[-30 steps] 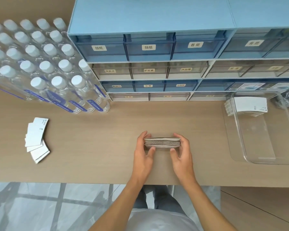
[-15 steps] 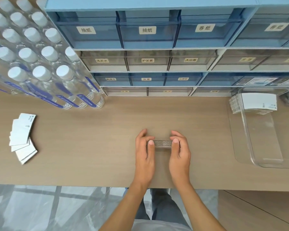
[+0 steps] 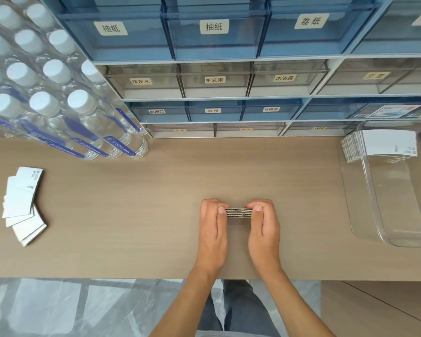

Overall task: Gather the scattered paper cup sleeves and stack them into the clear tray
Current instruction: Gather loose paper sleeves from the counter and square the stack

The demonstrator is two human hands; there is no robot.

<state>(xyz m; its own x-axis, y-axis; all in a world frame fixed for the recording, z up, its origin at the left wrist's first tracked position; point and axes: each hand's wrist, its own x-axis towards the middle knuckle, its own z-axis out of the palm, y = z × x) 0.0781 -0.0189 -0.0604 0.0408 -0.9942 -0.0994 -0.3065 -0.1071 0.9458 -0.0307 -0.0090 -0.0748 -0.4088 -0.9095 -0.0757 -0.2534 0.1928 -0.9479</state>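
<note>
Cardboard sleeves, flattened and pressed into a small bundle (image 3: 238,212), stand on edge at the centre of a tan wooden table (image 3: 131,215). The left hand (image 3: 213,229) and right hand (image 3: 265,229) close on the bundle's two ends, thumbs on the near face and fingers curled behind, squeezing the sleeves together. At the right of the frame a clear tray (image 3: 374,205) already holds a stack of white sleeves (image 3: 387,147) at its far end. At the left edge a loose fan of sleeves (image 3: 22,203) lies flat, not yet gathered. Bottled water (image 3: 58,105) fills the upper left; labelled drawers (image 3: 214,79) run along the top.

The bundle looks light and springy, likely to splay or slip sideways unless both ends stay firmly pinched.
</note>
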